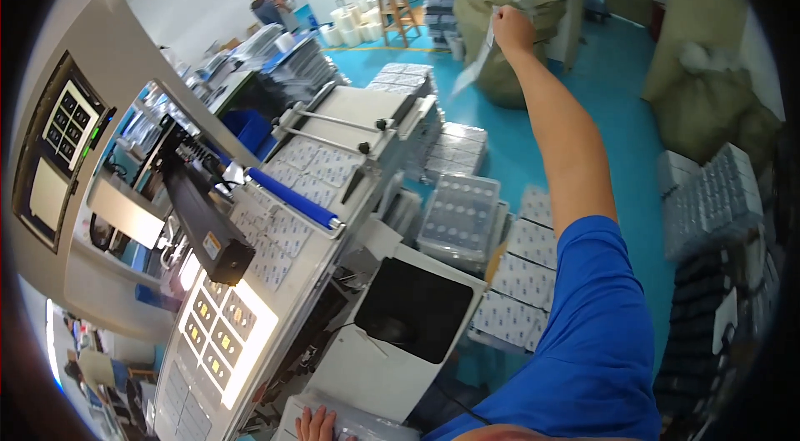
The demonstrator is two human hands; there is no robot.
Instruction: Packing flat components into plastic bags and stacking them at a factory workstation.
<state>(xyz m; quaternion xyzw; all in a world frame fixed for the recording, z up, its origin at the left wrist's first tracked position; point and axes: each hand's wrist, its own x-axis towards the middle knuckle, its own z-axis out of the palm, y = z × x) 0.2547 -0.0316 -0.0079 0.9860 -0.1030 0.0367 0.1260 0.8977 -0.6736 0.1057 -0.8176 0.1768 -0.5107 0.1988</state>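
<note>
My right arm reaches far ahead, and my right hand [513, 29] is closed on the upper end of a thin whitish strip [477, 72], perhaps film or paper; it hangs down blurred. Behind it stands a big olive sack [504, 87] with clear plastic bulging from its top. At the lower edge my left hand [315, 424] lies with its fingers spread on a plastic-wrapped stack [367, 423]. To the left, a lit panel [250, 333] on the machine bears dark rectangular pieces with small yellow marks, under a black bar-shaped unit [204, 228].
A side table [342, 374] holds a black mouse pad [442, 299] and mouse. Stacked trays [458, 216] and patterned white packs [517, 283] stand beside it. A blue roller [292, 197] crosses the machine bed. More sacks [708, 107] stand at right; people work in the background.
</note>
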